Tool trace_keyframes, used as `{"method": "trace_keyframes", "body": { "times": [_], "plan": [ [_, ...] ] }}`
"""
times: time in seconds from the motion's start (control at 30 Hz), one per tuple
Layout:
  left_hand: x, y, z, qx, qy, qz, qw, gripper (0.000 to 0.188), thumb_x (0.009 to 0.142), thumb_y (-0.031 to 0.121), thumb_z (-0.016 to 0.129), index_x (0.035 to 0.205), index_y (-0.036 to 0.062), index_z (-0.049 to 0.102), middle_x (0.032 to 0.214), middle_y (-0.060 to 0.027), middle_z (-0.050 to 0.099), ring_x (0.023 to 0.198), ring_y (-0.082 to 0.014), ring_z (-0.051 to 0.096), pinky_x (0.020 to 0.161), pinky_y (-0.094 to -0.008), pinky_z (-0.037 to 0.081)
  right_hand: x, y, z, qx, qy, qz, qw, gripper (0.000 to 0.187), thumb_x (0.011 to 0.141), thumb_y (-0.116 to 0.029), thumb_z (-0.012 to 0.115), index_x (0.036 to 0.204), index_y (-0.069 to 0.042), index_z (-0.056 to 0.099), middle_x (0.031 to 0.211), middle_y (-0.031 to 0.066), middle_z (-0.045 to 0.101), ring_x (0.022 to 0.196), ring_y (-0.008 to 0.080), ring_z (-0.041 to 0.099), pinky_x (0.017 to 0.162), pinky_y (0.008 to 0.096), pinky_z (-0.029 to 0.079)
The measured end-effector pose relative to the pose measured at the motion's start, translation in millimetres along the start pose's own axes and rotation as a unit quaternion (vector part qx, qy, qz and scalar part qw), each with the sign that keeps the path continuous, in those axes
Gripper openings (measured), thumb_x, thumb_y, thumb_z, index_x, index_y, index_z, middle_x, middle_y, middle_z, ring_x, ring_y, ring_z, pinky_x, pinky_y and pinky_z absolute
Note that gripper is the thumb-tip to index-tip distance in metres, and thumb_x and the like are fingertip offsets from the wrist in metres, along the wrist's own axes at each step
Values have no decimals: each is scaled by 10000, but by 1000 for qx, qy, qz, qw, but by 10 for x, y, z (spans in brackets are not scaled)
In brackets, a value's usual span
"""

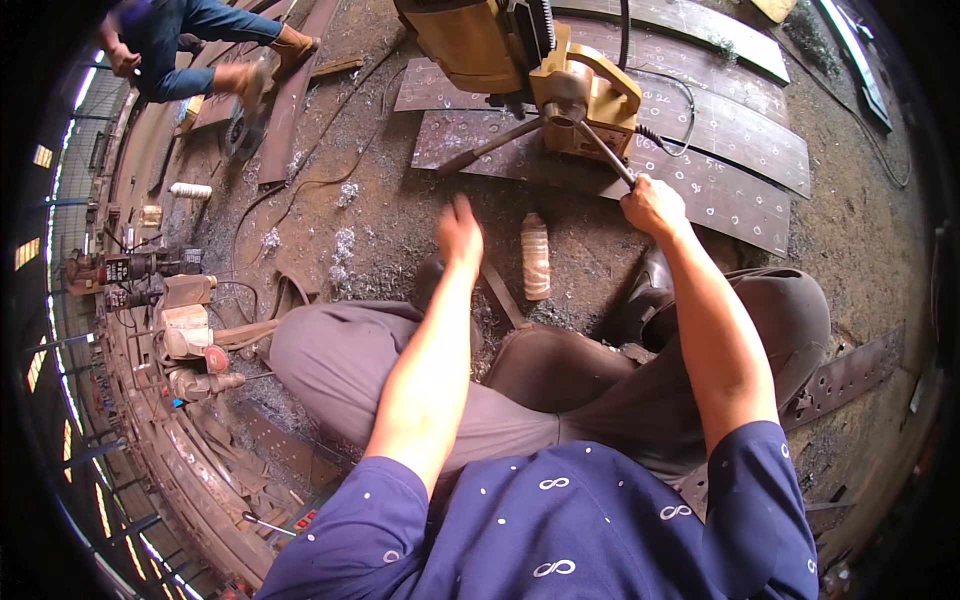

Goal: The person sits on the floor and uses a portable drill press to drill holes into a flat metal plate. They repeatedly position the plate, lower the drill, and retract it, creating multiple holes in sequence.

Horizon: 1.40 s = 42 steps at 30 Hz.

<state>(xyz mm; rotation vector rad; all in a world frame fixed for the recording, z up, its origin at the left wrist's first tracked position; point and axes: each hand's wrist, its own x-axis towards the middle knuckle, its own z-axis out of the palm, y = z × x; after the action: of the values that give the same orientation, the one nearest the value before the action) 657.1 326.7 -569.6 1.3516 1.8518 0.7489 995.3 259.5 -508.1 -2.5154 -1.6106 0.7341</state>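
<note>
A yellow magnetic drill (pixel 585 105) stands on flat, drilled steel plates (pixel 715 190) in front of me. My right hand (pixel 655 207) is closed round the end of one of its metal feed handles (pixel 605 150). A second feed handle (pixel 490 145), with a dark grip, points down to the left. Just below that grip hovers my left hand (pixel 460 238), fingers stretched out, holding nothing and apart from the handle. The drill's bit and its contact with the plate are hidden behind its body. A plastic bottle (pixel 537 258) is on the ground between my feet.
Metal shavings (pixel 343 245) and cables lie on the dirt floor. Other power tools (pixel 188 330) rest at the left beside long steel pieces. At the upper left, a person (pixel 205 50) is beside a steel bar (pixel 290 110). A perforated steel strip (pixel 850 375) lies by my right knee.
</note>
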Motion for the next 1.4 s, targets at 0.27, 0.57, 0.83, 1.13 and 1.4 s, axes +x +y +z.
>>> {"method": "trace_keyframes", "body": {
  "times": [0.27,0.57,0.83,1.13,1.4],
  "plan": [
    [245,2610,-754,-169,-124,259,943,822,964,778,486,1019,3,755,839,-86,739,788,-168,713,626,-326,511,-491,405,-702,-50,151,-20,987,197,946,-174,541,1050,-74,674,965,238,740,943,424,724,841,530,552],
    [777,2356,-1050,175,30,211,961,572,961,563,526,1160,86,770,1134,-254,733,1137,-423,687,974,-471,519,-925,-206,-1080,-120,114,-38,985,250,1005,-189,502,1085,-129,732,1009,177,762,972,362,749,838,488,586],
    [-473,2113,-1029,133,-51,347,927,593,994,610,579,1003,48,765,782,-182,751,800,-372,765,686,-466,586,-147,508,-1412,-218,164,-46,961,219,974,-189,554,1040,-123,752,1038,190,756,1004,368,738,842,497,578],
    [6,2178,-998,74,65,344,934,453,1010,482,579,843,87,723,699,-131,731,702,-352,754,612,-462,583,-461,227,-1015,-177,91,-23,980,188,932,-131,575,1009,-58,730,1001,226,745,942,386,740,834,505,573],
    [337,2058,-1219,93,39,349,932,570,994,596,567,910,62,748,795,-179,739,758,-321,735,674,-454,546,-787,-148,-977,-181,70,-16,981,211,921,-150,591,1050,-89,747,1018,189,759,975,377,745,849,492,589]
  ]
}}
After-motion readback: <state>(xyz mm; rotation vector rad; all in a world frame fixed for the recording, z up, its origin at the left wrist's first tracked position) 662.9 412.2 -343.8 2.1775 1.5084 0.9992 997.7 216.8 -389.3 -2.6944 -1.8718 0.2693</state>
